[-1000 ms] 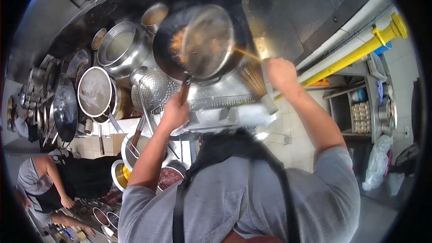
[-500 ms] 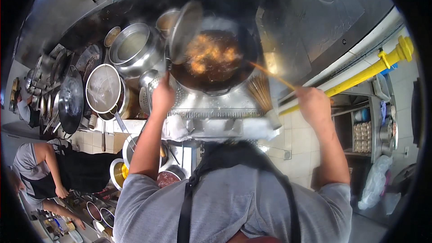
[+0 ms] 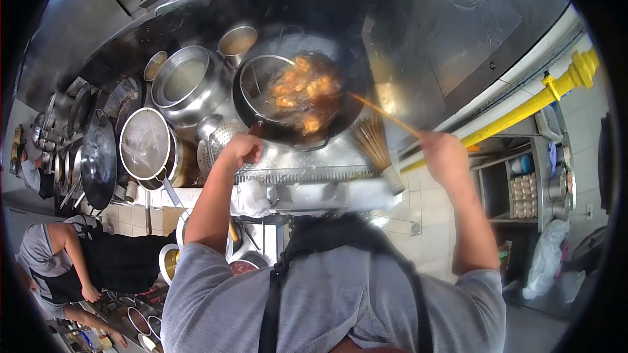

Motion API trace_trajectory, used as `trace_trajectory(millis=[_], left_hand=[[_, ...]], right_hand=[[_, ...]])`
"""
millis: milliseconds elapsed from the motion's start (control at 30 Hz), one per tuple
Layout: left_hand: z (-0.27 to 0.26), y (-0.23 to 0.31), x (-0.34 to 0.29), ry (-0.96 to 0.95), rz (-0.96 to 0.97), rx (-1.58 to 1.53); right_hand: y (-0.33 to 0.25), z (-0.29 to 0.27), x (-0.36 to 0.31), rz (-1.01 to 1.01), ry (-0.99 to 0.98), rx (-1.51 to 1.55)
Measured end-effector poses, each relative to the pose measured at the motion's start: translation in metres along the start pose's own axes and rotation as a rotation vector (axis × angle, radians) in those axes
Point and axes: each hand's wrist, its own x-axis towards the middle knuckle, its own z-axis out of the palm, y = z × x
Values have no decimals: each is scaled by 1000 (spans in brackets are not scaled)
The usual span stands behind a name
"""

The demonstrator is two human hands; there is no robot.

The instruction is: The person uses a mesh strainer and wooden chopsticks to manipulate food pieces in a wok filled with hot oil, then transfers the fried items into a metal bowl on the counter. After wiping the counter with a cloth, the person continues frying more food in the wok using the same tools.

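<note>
The left hand (image 3: 241, 150) is clenched around the handle of a wire skimmer (image 3: 261, 88), whose round basket sits in the left part of a black wok (image 3: 340, 101) at about 12 o'clock from the person. Golden fried pieces (image 3: 302, 91) lie in dark oil in the wok, mostly just right of the basket. The right hand (image 3: 445, 155) is closed on long wooden chopsticks (image 3: 383, 114), which slant up toward 10 o'clock so that their tips reach the wok's right rim near the food. A bamboo brush (image 3: 374, 144) leans below the wok at its 5 o'clock, between the two hands. At 9 o'clock from the wok stand a steel pot (image 3: 183, 82) and a lower pan (image 3: 145, 144); a perforated ladle (image 3: 222, 138) lies just beside the left hand. Another person (image 3: 72, 255) bends at the far left.
</note>
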Motion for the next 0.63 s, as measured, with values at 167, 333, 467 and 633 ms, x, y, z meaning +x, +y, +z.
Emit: trace_trajectory(millis=[167,333,467,633], left_hand=[[-7,1,-30,-89,-4,40],[-11,1,-61,-169,35,63],[-15,-6,-64,-172,49,88],[-5,-8,-74,-115,50,47]], right_hand=[[6,-5,6,12,-20,-25],[-3,-8,19,7,-25,10],[-29,-7,31,-57,-85,8],[-46,14,48,-121,-149,-78]])
